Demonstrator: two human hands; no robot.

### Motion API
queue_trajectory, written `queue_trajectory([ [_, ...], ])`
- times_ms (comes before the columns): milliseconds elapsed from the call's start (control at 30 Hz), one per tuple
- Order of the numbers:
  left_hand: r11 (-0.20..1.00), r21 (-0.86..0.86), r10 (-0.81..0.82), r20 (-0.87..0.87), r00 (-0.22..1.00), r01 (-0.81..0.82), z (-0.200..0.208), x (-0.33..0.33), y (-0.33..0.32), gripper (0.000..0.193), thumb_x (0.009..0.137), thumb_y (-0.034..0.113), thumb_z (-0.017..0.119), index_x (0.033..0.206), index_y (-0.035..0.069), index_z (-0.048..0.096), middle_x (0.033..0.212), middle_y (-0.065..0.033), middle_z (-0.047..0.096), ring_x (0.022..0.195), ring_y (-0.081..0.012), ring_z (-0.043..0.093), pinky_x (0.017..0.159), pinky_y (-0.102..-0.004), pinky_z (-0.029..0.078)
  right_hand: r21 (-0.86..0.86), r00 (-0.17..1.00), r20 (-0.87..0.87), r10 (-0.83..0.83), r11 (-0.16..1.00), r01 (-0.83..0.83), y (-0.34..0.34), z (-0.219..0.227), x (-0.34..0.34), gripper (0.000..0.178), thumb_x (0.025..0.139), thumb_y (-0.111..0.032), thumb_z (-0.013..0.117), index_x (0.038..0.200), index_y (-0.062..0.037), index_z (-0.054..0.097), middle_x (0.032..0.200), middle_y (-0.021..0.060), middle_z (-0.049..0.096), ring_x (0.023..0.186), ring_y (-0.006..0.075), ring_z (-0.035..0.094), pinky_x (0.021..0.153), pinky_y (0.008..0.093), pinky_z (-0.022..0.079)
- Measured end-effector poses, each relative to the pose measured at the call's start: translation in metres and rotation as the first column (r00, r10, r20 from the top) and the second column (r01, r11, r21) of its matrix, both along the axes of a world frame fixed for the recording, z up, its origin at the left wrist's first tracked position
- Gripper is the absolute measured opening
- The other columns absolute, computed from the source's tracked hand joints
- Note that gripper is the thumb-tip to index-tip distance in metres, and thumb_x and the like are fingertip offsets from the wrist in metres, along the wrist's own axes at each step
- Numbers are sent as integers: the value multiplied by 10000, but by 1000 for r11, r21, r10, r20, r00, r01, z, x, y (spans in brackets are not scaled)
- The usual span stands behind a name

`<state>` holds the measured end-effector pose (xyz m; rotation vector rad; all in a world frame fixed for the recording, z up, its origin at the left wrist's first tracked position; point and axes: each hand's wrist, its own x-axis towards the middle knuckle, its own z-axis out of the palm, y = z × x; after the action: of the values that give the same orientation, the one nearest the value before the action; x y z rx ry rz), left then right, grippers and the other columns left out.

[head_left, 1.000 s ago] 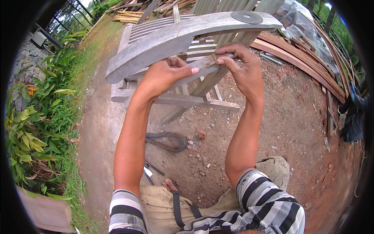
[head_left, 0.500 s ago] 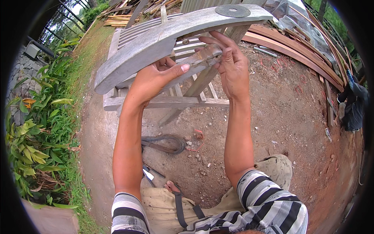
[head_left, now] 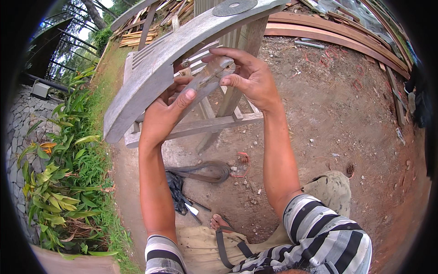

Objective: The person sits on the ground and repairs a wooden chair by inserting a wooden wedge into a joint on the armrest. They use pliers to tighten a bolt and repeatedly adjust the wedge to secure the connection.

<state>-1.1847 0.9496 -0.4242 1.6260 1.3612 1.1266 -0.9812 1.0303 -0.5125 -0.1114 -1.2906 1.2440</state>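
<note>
Clearly, the left hand [head_left: 160, 114] pinches the piece [head_left: 206, 81] between thumb and fingers, likely to steady its lower part, while the right hand [head_left: 255, 81] curls around the upper end, perhaps to support it; how firmly that one closes I cannot tell. The piece slants just below the armrest's [head_left: 180, 44] lower edge, seemingly so its holed end faces the person. The disc [head_left: 223, 9] lies flat toward the armrest's far end, presumably because that top is broad enough.
</note>
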Motion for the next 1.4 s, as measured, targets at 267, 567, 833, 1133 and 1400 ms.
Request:
queue_trajectory([
  [267, 992, 73, -92, -97, 991, 100, 3, 11, 7, 657, 874, 205, 851, 1422, 4, 551, 1318, -127, 651, 1169, -210, 632, 1001, -364, 522, -1, 1000, -11, 18, 1000, -18, -3, 9, -1, 527, 903, -32, 756, 1401, 0, 590, 1334, 111, 655, 1128, 170, 665, 958, 313, 581],
  [567, 999, 33, 21, 7, 1000, -21, 26, 21, 5, 606, 898, 207, 823, 1415, 3, 582, 1357, -159, 637, 1189, -229, 628, 1018, -367, 517, -49, 967, -241, -84, 996, 74, -14, 21, -27, 486, 888, -23, 788, 1341, 15, 618, 1191, 128, 679, 1012, 149, 690, 842, 285, 624],
  [833, 977, 131, 145, 148, 978, -165, 24, 30, 11, 532, 851, 170, 866, 1290, -48, 659, 1240, -158, 705, 1107, -221, 671, 1003, -352, 527, -75, 960, -219, -176, 984, 163, -20, 31, -32, 436, 876, 20, 773, 1299, 28, 666, 1206, 137, 667, 1019, 159, 684, 880, 274, 633],
  [1133, 965, 188, 146, 209, 967, -186, 29, 42, 11, 390, 876, 101, 833, 1205, -64, 704, 1160, -156, 733, 1029, -208, 701, 976, -340, 553, -17, 929, -196, -315, 948, 318, -15, 31, -33, 396, 857, -52, 813, 1240, -7, 722, 1119, 118, 722, 1005, 153, 704, 818, 290, 618],
  [1400, 974, 174, 112, 185, 976, -145, 31, 35, 11, 385, 887, 79, 814, 1219, -72, 689, 1168, -162, 725, 1060, -215, 690, 986, -343, 547, -118, 952, -173, -252, 965, 234, -22, 36, -31, 430, 848, -74, 834, 1256, -9, 716, 1066, 63, 692, 946, 113, 642, 840, 263, 555],
])
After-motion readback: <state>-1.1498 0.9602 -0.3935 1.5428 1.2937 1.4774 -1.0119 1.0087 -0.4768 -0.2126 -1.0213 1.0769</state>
